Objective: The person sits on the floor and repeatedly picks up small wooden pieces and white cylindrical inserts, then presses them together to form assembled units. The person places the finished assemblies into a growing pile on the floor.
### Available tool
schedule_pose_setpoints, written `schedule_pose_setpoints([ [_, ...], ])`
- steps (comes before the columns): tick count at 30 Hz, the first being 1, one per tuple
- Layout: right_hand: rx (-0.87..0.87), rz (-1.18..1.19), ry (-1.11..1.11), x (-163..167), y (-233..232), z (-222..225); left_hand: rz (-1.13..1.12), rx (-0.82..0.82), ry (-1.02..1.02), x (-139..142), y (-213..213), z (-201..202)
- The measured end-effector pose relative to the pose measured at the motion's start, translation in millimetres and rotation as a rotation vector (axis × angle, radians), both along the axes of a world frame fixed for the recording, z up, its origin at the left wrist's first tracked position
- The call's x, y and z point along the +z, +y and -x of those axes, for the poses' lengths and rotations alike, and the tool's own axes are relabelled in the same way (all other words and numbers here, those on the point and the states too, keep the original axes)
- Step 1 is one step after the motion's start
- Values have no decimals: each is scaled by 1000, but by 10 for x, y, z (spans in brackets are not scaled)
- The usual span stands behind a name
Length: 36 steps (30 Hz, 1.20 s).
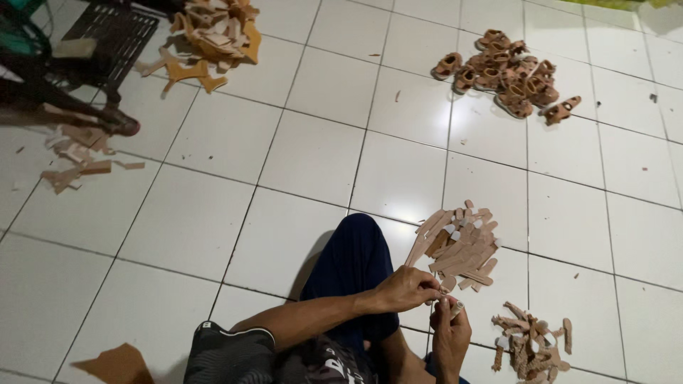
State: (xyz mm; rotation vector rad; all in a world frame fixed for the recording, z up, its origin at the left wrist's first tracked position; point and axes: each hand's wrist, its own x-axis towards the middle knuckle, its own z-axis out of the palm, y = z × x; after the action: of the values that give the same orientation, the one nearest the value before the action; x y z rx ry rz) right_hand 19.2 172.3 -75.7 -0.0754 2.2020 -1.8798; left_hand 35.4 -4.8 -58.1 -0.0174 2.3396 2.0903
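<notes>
Sitting on the white tiled floor (313, 153), you have a heap of tan strips (461, 245) just beyond your hands — a smaller pile (530, 345) lies to the right. Your left hand (407, 289) and right hand (449, 333) both pinch 1 small tan piece (448, 306) between them.

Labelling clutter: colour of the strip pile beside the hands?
Light tan, pinkish strip pile, clearest in the head view.

Small tan strap piece (447, 304), pinched between the fingertips of the left hand (407, 289) and the right hand (451, 334), held above the white tiled floor; partly hidden by the fingers, its exact shape unclear; it lies just below a loose pile of similar flat tan strips (462, 245)
</notes>
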Motion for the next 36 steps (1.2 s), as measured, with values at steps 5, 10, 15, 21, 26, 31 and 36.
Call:
schedule_pose_setpoints([
  [5,21,-5,-14,-24,31,-89,-10,9,-11,-1,-16,-116],
  [10,-1,66,-21,-45,160,-147,39,-15,-8,-3,127,-147],
  [15,-24,202,-49,3,214,-206,101,-4,16,-47,263,-205],
  [21,-30,197,-88,87,154,-271,71,21,25,-15,278,-321],
  [26,-8,210,-31,103,41,-225,39,18,-4,63,192,-324],
  [31,-7,197,-44,96,114,-110,12,-74,-98,84,208,-177],
  [36,-104,127,-69,110,257,27,-30,-135,-112,109,278,15],
])
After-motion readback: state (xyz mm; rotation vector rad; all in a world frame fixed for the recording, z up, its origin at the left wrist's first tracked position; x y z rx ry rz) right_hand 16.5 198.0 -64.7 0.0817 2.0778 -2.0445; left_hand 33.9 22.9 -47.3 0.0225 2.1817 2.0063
